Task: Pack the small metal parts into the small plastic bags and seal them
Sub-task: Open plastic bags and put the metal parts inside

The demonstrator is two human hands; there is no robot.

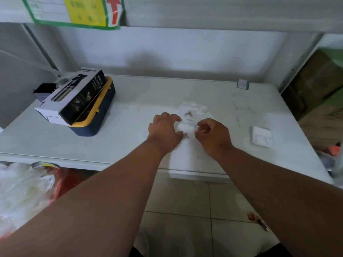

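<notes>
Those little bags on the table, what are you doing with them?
A person is packing small metal parts into little clear plastic bags. Both hands are on one small bag in the middle of the white table: the left hand pinches its left side and the right hand pinches its right side. A small metal part shows at the bag's near edge. Bags already holding parts lie just behind, and a stack of flat bags waits to the right.

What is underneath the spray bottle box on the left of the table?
The spray bottle box lies across a navy bin with a yellow rim. A small black item sits behind it. The box covers the bin's contents.
</notes>
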